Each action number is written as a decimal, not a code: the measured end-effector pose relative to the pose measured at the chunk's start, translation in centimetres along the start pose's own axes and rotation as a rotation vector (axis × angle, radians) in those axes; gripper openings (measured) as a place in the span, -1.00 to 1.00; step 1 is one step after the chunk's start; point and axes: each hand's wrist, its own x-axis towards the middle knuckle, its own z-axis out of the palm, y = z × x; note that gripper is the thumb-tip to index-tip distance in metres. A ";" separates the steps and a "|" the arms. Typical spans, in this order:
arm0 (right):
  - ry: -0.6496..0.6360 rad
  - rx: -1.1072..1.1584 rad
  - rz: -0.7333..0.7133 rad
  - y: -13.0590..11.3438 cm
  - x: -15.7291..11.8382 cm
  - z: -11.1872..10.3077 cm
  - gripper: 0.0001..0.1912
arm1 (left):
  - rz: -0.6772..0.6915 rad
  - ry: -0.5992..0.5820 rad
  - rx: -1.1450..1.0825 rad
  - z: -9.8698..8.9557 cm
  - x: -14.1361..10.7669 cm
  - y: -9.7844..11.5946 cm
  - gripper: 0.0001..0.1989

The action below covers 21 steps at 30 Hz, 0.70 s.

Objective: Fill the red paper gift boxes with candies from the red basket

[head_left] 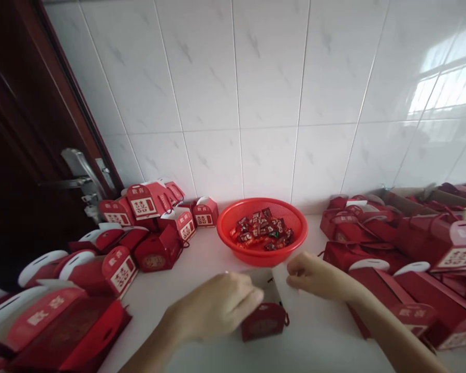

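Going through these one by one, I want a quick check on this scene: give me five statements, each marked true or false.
1. The basket holds wrapped sweets. True.
2. The right hand is inside the basket. False: the right hand is in front of it.
3. The left hand is partly over an open box. True.
4. The basket is blue. False: it is red.
5. Other red boxes stand on both sides of the basket. True.

The left hand [227,303] and right hand [308,272] are bare; also left forearm [153,342], at seven o'clock, and right forearm [388,326], at four.
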 end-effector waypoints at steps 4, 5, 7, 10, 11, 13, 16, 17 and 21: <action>-0.115 -0.039 -0.039 0.4 -0.3 -1.0 -0.74 | -0.126 -0.032 -0.084 -0.2 0.5 -0.8 -0.73; -0.135 -0.048 -0.037 0.4 -0.4 -1.1 -0.74 | -0.142 -0.041 -0.104 0.0 0.5 -1.0 -0.64; -0.164 -0.049 -0.029 0.5 -0.5 -1.4 -0.73 | -0.165 -0.057 -0.150 0.3 0.4 -1.0 -0.32; -0.191 -0.042 -0.029 0.5 -0.4 -1.5 -0.73 | -0.189 -0.030 -0.167 0.6 0.0 -0.7 -0.11; -0.202 -0.041 -0.027 0.5 -0.4 -1.5 -0.73 | -0.195 -0.009 -0.153 0.7 -0.1 -0.6 -0.09; -0.226 -0.037 -0.019 0.5 -0.2 -1.4 -0.73 | -0.206 0.015 -0.119 1.0 -0.2 -0.5 -0.08; -0.241 -0.034 -0.010 0.6 0.0 -1.0 -0.72 | -0.250 -0.021 -0.082 1.2 -0.2 -0.7 -0.06; -0.243 -0.033 -0.010 0.6 0.1 -0.9 -0.72 | -0.271 -0.045 -0.071 1.1 -0.2 -0.8 -0.04; -0.284 -0.016 -0.014 0.9 0.3 -0.1 -0.72 | -0.304 -0.126 -0.033 0.9 -0.3 -0.8 -0.01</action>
